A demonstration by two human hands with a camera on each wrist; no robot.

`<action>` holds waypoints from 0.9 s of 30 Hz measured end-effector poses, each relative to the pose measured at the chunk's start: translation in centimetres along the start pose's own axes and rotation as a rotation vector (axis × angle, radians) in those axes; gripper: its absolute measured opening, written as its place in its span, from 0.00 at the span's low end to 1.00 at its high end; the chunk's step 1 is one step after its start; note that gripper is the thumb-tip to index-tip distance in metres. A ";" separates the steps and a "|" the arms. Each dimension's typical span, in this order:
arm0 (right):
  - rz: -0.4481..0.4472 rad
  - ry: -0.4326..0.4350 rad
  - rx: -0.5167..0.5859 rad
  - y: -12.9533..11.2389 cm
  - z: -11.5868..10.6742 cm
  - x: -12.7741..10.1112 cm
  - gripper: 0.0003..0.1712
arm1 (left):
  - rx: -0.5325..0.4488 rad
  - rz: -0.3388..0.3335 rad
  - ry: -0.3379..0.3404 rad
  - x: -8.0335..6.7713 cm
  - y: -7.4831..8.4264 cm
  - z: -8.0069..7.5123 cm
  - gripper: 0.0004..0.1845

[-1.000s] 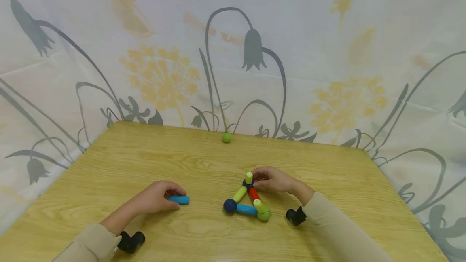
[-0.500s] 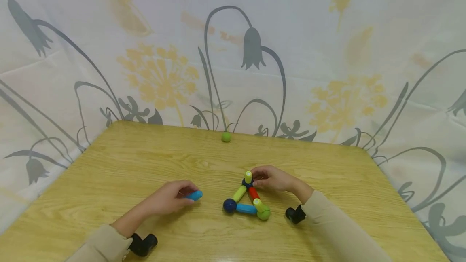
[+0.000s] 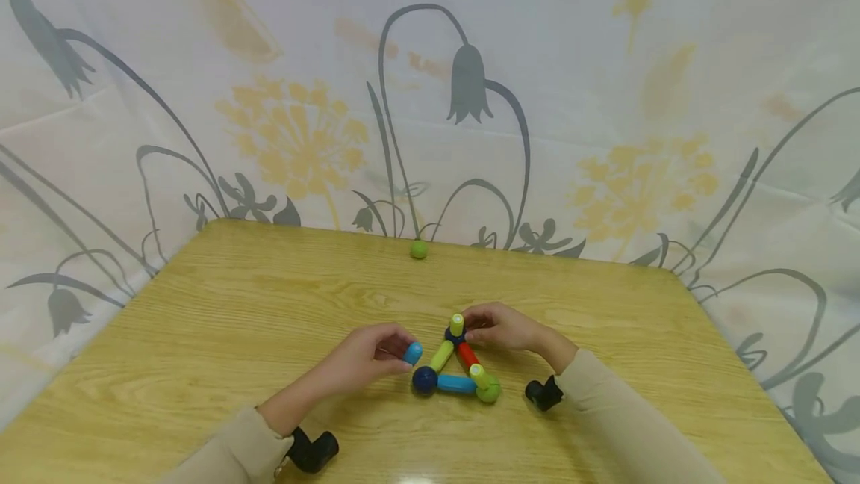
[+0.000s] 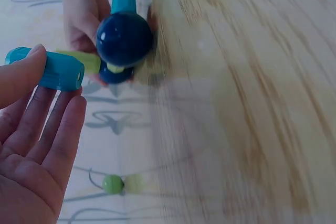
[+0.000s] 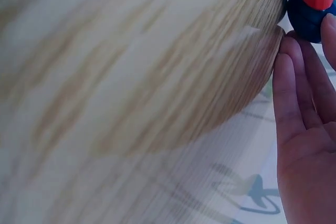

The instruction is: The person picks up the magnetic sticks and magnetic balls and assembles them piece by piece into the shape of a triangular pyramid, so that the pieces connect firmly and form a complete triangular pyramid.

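My left hand [image 3: 372,355] pinches a blue magnetic rod [image 4: 62,71] between thumb and fingers, close to the near-left dark blue ball [image 3: 425,380] in the head view. That ball is one corner of a flat triangle on the table. A yellow-green rod [image 3: 441,357], a red rod [image 3: 468,355] and a lighter blue rod [image 3: 456,384] form its sides. At the far corner, my right hand [image 3: 500,327] holds another dark blue ball [image 5: 308,18] between thumb and fingertips. Upright yellow-green rods stand on this far ball and on the green ball [image 3: 490,391] at the near-right corner.
A loose green ball [image 3: 419,249] lies at the back edge of the wooden table [image 3: 282,282]. Behind it hangs a flower-patterned cloth [image 3: 430,133]. A black wrist camera [image 3: 313,451] sits at the left sleeve, another [image 3: 543,394] at the right.
My left hand has carried the blue rod rightward to the triangle, turning it so its end faces the near-left ball's side. My right hand has stayed at the far ball.
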State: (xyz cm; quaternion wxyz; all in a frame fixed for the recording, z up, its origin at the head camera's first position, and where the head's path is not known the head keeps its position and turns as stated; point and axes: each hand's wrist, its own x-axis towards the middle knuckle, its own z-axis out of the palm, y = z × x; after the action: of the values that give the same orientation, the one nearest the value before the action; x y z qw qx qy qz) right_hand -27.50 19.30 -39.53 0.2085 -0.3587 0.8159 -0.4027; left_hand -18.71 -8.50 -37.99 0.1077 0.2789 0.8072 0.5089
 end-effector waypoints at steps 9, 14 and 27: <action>-0.009 -0.022 -0.001 -0.1 0.4 0.4 0.14 | -0.056 0.009 -0.060 1.2 0.1 2.0 0.12; 0.005 -0.016 -0.006 -0.2 0.5 0.4 0.14 | -0.027 0.000 -0.058 1.5 0.3 2.3 0.12; 0.003 -0.056 0.023 0.1 -0.9 1.3 0.24 | -0.011 -0.080 -0.109 1.3 -0.1 2.4 0.14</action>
State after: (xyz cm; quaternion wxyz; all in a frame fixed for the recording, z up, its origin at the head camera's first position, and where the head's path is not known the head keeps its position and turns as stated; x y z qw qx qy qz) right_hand -28.97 18.82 -39.12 0.2359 -0.3662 0.8056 -0.4016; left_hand -18.66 -6.00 -39.01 0.1731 0.2730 0.8080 0.4926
